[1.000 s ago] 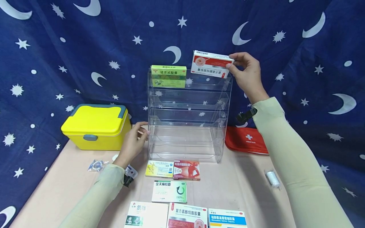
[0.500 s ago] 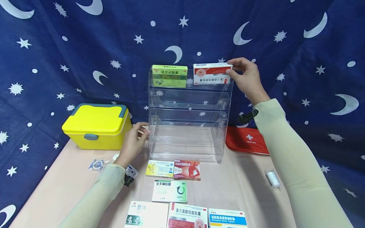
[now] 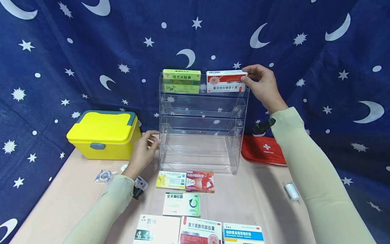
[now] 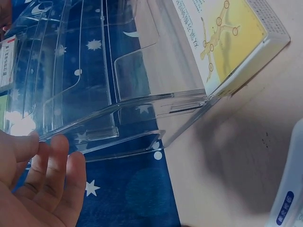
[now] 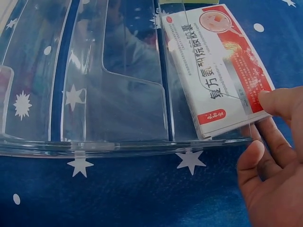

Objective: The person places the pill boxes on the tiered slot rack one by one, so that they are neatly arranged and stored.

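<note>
A clear plastic tiered rack (image 3: 198, 140) stands upright on the table. My right hand (image 3: 262, 84) pinches the right end of a red and white medicine box (image 3: 225, 83), whose print is upside down in the head view. The box sits behind the clear front of the top tier, level, to the right of a green medicine box (image 3: 181, 81). Right wrist view: the thumb and a finger lie on the end of the medicine box (image 5: 213, 71). My left hand (image 3: 143, 152) holds the rack's left side edge between thumb and fingers, also seen in the left wrist view.
Several medicine boxes lie before the rack, among them a yellow-white one (image 3: 171, 180), a red one (image 3: 199, 181) and a green-white one (image 3: 181, 204). A yellow lidded case (image 3: 103, 135) stands left. A red first-aid pouch (image 3: 263, 150) and a white roll (image 3: 291, 191) lie right.
My right hand has lowered the red and white box into the top tier, and its tilt has levelled out. The left hand stays at the rack's side.
</note>
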`<state>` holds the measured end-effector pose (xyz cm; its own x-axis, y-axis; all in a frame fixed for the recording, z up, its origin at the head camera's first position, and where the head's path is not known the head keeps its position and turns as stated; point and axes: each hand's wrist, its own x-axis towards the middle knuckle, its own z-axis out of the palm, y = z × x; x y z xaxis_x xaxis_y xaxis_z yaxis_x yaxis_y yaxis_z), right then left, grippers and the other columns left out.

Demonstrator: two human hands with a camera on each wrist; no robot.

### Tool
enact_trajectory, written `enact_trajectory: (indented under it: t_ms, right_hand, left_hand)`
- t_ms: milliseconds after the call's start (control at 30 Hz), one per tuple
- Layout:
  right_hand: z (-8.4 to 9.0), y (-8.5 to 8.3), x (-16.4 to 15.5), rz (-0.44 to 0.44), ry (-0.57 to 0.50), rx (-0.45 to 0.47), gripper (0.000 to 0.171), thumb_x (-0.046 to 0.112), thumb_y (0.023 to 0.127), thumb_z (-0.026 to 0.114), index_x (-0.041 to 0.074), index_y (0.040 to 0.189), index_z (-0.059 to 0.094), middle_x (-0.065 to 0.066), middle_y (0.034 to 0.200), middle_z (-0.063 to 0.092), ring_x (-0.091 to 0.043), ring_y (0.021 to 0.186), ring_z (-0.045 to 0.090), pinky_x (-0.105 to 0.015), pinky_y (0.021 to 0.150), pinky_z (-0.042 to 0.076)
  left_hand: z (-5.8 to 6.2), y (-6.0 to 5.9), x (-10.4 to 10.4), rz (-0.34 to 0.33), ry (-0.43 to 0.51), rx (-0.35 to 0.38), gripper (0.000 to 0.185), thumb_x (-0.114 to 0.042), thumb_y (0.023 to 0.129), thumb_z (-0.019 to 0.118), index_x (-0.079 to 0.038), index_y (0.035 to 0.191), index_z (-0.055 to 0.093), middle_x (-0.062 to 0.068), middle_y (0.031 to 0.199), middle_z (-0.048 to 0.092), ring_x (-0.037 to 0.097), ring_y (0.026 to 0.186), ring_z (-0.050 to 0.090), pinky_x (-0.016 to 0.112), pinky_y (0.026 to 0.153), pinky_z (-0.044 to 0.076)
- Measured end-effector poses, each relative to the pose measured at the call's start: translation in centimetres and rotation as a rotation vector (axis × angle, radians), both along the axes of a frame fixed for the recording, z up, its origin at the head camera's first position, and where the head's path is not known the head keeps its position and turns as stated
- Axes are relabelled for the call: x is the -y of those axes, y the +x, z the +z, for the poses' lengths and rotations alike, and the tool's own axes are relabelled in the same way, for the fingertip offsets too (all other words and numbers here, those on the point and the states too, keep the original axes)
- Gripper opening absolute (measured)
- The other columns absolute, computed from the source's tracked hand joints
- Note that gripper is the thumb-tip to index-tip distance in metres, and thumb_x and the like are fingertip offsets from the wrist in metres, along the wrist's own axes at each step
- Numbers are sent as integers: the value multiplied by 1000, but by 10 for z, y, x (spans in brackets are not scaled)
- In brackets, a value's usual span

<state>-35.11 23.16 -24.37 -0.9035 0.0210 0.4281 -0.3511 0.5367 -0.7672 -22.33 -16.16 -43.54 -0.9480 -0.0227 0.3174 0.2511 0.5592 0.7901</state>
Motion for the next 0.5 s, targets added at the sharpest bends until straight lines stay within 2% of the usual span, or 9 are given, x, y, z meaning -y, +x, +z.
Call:
enact_trajectory:
  t_ms: [267,500]
  right_hand:
    - [-1,-1,2,-6,17,42,31,23,99,69,25,130,68,-1,131,62,-18,122,52,-36,103,46]
    - [-2,-1,1,-28,32,37,29,24,99,69,25,128,69,-1,130,62,-18,121,51,-36,101,47]
  left_hand:
    - [-1,1,1,5,5,23,32,-13,100,67,-9,131,60,7,96,65,23,78,63,38,70,55]
    - [0,0,1,-1,6,14,32,-13,100,67,-9,130,60,7,96,65,22,77,64,38,69,55]
